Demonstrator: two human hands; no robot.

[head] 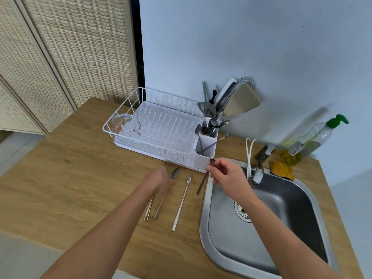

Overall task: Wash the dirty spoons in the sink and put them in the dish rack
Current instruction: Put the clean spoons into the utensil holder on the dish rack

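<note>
Three metal spoons lie on the wooden counter left of the sink (pixel 285 200): a broad-bowled spoon (pixel 175 173), a second spoon (pixel 147 214) mostly under my wrist, and a long thin spoon (pixel 182 202). My left hand (pixel 161 181) is down on the first two, its fingers hidden. My right hand (pixel 225 174) pinches a dark-handled spoon (pixel 201 185) near its top and holds it tilted over the sink's left rim. The white dish rack (pixel 128 106) stands behind, and its cutlery holder (pixel 207 153) has two spoons in the front pocket.
A faucet (pixel 259 168) and white hose stand at the sink's back edge. Behind the faucet lie a yellow sponge (pixel 281 170) and a soap bottle (pixel 314 137) with a green pump. A clear glass (pixel 122 123) lies in the rack. The holder's rear pocket is full of utensils.
</note>
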